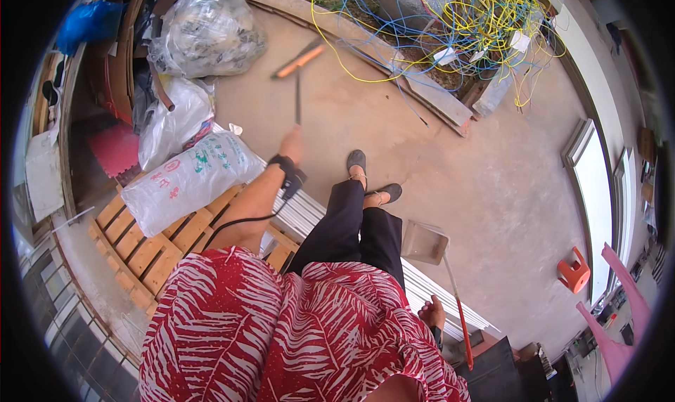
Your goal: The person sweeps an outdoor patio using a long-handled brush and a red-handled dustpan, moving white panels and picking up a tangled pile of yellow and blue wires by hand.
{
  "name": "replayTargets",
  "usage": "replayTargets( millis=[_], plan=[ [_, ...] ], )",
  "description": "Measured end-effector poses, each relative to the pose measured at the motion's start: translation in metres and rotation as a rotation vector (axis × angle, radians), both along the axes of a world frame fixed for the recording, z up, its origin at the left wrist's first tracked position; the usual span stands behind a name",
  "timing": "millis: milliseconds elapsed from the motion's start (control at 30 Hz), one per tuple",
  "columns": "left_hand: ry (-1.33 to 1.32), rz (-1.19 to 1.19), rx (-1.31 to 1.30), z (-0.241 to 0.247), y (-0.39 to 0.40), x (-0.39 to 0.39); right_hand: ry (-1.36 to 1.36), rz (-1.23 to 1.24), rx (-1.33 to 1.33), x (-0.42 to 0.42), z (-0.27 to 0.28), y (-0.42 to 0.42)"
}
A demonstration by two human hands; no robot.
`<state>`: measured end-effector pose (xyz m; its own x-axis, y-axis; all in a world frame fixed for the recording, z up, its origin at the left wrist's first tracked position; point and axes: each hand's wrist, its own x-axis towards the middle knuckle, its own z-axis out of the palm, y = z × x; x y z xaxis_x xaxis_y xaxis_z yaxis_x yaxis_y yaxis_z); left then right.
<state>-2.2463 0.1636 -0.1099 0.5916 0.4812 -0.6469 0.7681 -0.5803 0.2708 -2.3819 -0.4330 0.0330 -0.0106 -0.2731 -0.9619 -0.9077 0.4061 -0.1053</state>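
Observation:
My left hand (292, 148) is closed around the dark handle (298, 96) of a broom, arm stretched forward. The orange head of the broom (300, 62), with dark bristles, is at the concrete floor and blurred. My right hand (432, 313) hangs low at my side, fingers loosely bent, with nothing seen in it. Just beyond it is a long-handled dustpan (424, 241), its red grip (466, 339) apart from my fingers. Both wrists wear dark bands; a black cable runs along my left forearm.
A wooden pallet (174, 249) bears a stuffed white sack (190, 178). Long white strips (311, 212) lie beside it. Bulging clear plastic bags (211, 30) stand at upper left. Tangled yellow and blue cords (474, 22) spread over a low stone border (358, 49). An orange stool (575, 271) is at right.

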Motion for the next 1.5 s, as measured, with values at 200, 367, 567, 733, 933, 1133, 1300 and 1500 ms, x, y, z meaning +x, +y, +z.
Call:
replayTargets(
  millis=[200, 367, 567, 733, 933, 1133, 1300, 1500],
  plan=[
    [0.079, -0.270, -0.123, 0.071, -0.054, -0.057, -0.049, -0.002, 0.064, -0.002, -0.013, -0.011],
    [0.000, -0.277, -0.152, 0.137, -0.005, -0.081, -0.040, -0.039, 0.008, 0.030, 0.017, 0.011],
    [-0.057, -0.165, -0.021, 0.094, -0.001, -0.064, -0.020, -0.109, 0.105, 0.008, -0.002, -0.006],
    [0.071, -0.162, -0.129, 0.026, -0.062, -0.058, 0.034, -0.063, 0.049, -0.001, -0.003, 0.001],
    [0.093, -0.286, -0.221, 0.096, -0.083, -0.064, -0.046, 0.035, 0.078, 0.015, -0.017, -0.018],
    [0.018, -0.224, -0.128, 0.115, -0.049, -0.087, -0.267, -0.172, 0.141, 0.042, 0.020, -0.031],
    [0.018, -0.080, -0.088, 0.044, -0.105, -0.064, -0.063, 0.073, 0.070, 0.057, -0.028, -0.090],
    [0.157, -0.119, -0.191, 0.073, -0.218, -0.067, 0.065, 0.148, 0.112, 0.130, -0.046, -0.153]
  ],
)
